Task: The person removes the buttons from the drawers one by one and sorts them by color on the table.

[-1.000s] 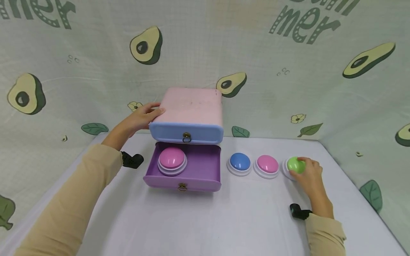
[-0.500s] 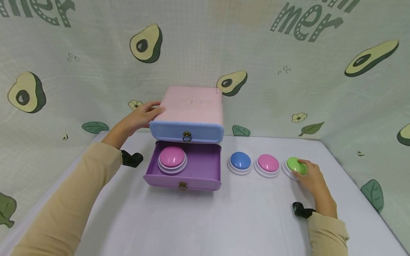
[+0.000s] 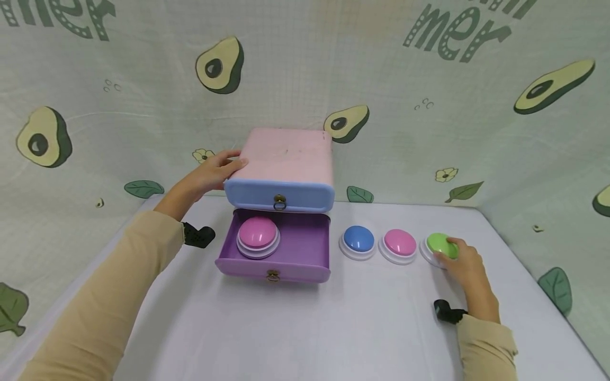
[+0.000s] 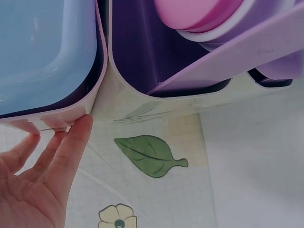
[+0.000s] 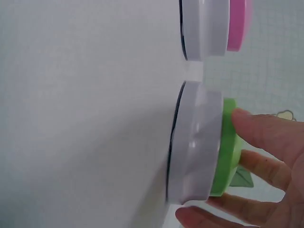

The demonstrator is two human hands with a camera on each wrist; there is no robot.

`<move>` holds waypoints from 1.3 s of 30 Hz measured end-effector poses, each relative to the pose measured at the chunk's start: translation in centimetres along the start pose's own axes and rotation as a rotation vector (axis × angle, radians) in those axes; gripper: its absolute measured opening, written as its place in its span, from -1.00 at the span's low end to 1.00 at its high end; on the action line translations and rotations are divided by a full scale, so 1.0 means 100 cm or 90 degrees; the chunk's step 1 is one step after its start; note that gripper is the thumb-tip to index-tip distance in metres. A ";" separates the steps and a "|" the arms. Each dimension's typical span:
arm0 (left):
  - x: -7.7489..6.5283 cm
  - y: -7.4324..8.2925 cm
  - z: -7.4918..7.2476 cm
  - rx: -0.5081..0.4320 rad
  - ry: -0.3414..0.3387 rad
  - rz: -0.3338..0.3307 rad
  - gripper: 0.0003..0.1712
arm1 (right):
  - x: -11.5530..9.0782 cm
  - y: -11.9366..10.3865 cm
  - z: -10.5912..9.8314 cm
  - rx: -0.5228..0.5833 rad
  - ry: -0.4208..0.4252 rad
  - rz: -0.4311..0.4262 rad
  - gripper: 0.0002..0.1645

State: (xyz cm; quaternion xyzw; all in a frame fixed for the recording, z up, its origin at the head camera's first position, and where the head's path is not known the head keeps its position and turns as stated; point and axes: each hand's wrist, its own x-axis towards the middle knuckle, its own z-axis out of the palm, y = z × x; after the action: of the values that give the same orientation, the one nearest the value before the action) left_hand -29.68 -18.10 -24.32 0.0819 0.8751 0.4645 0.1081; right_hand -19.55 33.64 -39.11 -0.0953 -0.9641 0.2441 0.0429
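Note:
My left hand (image 3: pixel 212 172) rests against the left side of a small chest with a pink top (image 3: pixel 288 153), fingers fairly straight in the left wrist view. The chest's blue upper drawer (image 3: pixel 305 197) is closed. Its purple lower drawer (image 3: pixel 305 271) stands pulled out, holding a push button with a pink dome (image 3: pixel 257 232) at its left. At the right of the table, my right hand (image 3: pixel 467 264) grips a green-domed push button (image 5: pixel 194 147). Thumb and fingers lie round opposite sides of it in the right wrist view, its white base close to the tabletop.
A blue-domed push button (image 3: pixel 359 239) and another pink-domed one (image 3: pixel 400 243) stand in a row between the drawer and the green button. A cloth (image 3: pixel 286 69) printed with avocados hangs behind the white table (image 3: pixel 333 333).
My right hand has shifted slightly over the green button, its fingers now lower on the dome's right side. The left hand keeps its place on the chest.

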 end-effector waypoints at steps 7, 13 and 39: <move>0.001 -0.001 0.000 -0.001 0.001 0.000 -0.12 | -0.010 -0.035 -0.016 0.005 0.042 -0.022 -0.32; 0.001 -0.003 0.001 -0.007 0.005 -0.001 -0.14 | -0.026 -0.077 -0.025 0.038 0.045 -0.078 -0.36; 0.001 -0.004 0.004 -0.010 0.019 0.000 -0.13 | -0.078 -0.255 0.023 0.176 -0.101 -0.359 -0.45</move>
State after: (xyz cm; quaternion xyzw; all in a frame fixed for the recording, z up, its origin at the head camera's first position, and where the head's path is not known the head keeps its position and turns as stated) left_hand -29.73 -18.00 -24.84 0.0743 0.8730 0.4725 0.0959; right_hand -16.38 9.04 -29.19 0.2017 -0.9105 0.3579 0.0463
